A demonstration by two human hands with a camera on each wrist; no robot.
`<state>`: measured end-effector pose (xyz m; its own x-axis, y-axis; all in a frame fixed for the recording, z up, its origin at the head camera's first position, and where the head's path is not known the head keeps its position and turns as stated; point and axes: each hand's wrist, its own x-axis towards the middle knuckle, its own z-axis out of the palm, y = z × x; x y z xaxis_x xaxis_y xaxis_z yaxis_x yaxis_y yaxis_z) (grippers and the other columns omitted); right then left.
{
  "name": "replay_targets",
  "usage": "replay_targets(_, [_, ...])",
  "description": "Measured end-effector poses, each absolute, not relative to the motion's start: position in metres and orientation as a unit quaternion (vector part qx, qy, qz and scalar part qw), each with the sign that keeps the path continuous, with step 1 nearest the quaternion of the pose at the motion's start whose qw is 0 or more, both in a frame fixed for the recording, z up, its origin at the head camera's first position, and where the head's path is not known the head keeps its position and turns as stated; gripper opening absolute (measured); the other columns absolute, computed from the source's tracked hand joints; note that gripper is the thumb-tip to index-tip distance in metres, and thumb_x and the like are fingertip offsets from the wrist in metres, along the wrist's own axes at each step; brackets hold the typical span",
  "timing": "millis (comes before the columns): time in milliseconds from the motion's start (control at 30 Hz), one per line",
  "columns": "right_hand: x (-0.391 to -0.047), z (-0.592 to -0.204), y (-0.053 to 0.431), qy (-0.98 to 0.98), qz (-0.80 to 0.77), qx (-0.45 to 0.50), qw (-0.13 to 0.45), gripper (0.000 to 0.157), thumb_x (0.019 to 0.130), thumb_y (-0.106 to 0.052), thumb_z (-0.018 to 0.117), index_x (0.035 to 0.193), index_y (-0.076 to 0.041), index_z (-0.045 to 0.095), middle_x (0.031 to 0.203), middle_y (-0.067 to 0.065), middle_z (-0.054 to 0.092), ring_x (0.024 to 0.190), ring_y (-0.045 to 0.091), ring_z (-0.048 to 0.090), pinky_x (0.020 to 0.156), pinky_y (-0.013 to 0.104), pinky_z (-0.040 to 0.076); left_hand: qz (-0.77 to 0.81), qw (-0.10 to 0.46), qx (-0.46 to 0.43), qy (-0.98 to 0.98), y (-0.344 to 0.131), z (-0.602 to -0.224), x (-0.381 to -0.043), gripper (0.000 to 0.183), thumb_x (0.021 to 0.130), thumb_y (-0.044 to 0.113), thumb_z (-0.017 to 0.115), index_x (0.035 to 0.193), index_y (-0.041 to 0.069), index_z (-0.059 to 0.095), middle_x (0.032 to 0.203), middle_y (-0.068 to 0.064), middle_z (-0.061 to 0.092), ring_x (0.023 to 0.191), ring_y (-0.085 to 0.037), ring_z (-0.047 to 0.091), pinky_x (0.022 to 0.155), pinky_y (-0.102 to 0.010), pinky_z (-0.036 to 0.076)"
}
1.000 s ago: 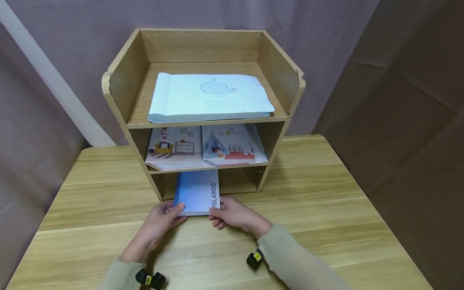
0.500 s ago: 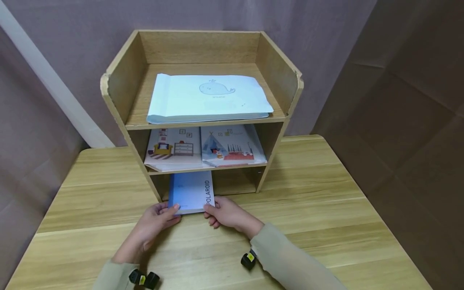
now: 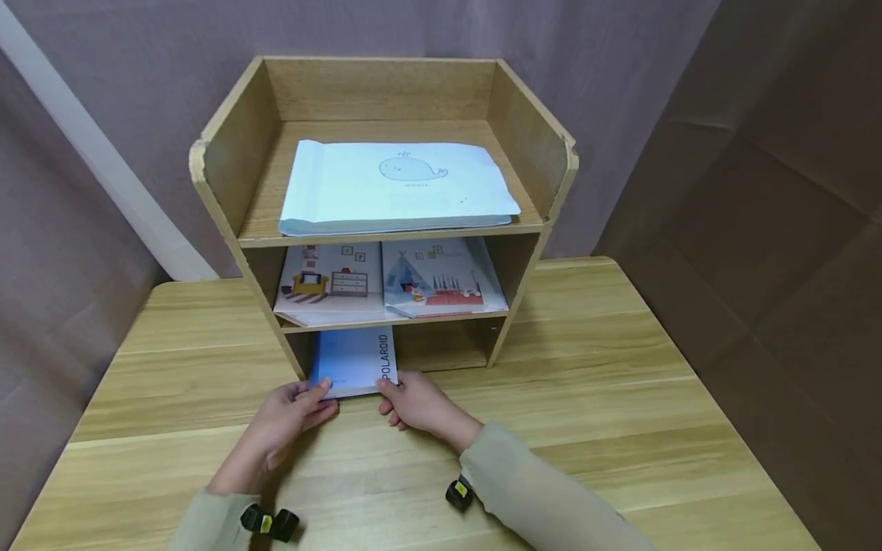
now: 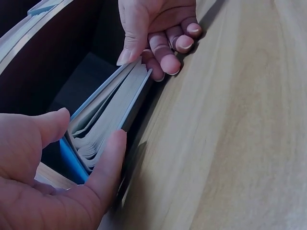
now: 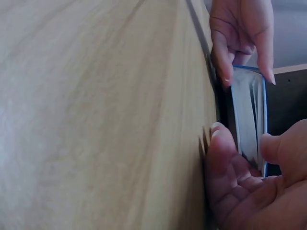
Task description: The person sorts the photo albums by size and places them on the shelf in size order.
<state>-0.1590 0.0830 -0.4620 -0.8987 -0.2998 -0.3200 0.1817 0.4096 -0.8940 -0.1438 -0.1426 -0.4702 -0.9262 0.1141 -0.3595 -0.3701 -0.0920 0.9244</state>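
A blue book (image 3: 353, 360) marked POLAROID lies partly inside the bottom compartment of a wooden shelf (image 3: 393, 321), its near edge sticking out. My left hand (image 3: 285, 421) pinches the near left corner, thumb on the cover and fingers below. At the near right corner my right hand (image 3: 420, 402) holds the book the same way, thumb on top. In the left wrist view the page edges of the book (image 4: 103, 115) show between both hands, low over the table. The far part of the book is hidden under the middle shelf board.
A white book with a whale drawing (image 3: 400, 187) lies on the top shelf. Picture books (image 3: 441, 275) with room scenes fill the middle shelf. The wooden table (image 3: 620, 428) extends around the unit; curtains (image 3: 620, 46) stand behind it.
Both hands have moved left and slightly away from me with the blue book, which now reaches deeper into the bottom compartment, nearer its left wall.
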Motion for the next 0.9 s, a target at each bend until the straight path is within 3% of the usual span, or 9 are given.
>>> replay_targets(267, [-0.159,-0.467,0.081,0.810,-0.539,-0.086,0.215,0.026,0.099,-0.032,0.057,0.101,-0.006,0.060,0.077,0.007,0.065,0.060,0.018,0.062,0.050,0.032,0.054,0.733,0.163,-0.113,0.650,-0.145,-0.468,-0.141,0.062,0.099,0.026,0.057,0.135,-0.017,0.030,0.117,-0.031,0.054,0.100,-0.031,0.065,0.088,-0.035,0.053])
replay_targets(533, [-0.161,-0.472,0.080,0.823,-0.525,-0.088,0.196,0.019,0.097,-0.029,0.062,0.099,-0.010,0.060,0.074,0.004,0.065,0.058,0.017,0.061,0.047,0.030,0.053,0.738,0.167,-0.134,0.640,-0.145,-0.469,-0.139,0.038,0.093,0.000,0.061,0.121,-0.016,0.042,0.099,-0.025,0.066,0.087,-0.030,0.069,0.081,-0.037,0.056])
replay_targets(900, [-0.169,-0.473,0.073,0.848,-0.506,-0.054,0.145,0.020,0.097,-0.028,0.061,0.094,-0.009,0.060,0.066,0.003,0.065,0.055,0.016,0.062,0.047,0.029,0.052,0.767,0.156,-0.140,0.607,-0.135,-0.476,-0.147,0.021,0.100,-0.001,0.047,0.114,-0.016,0.046,0.096,-0.021,0.067,0.090,-0.024,0.069,0.085,-0.032,0.054])
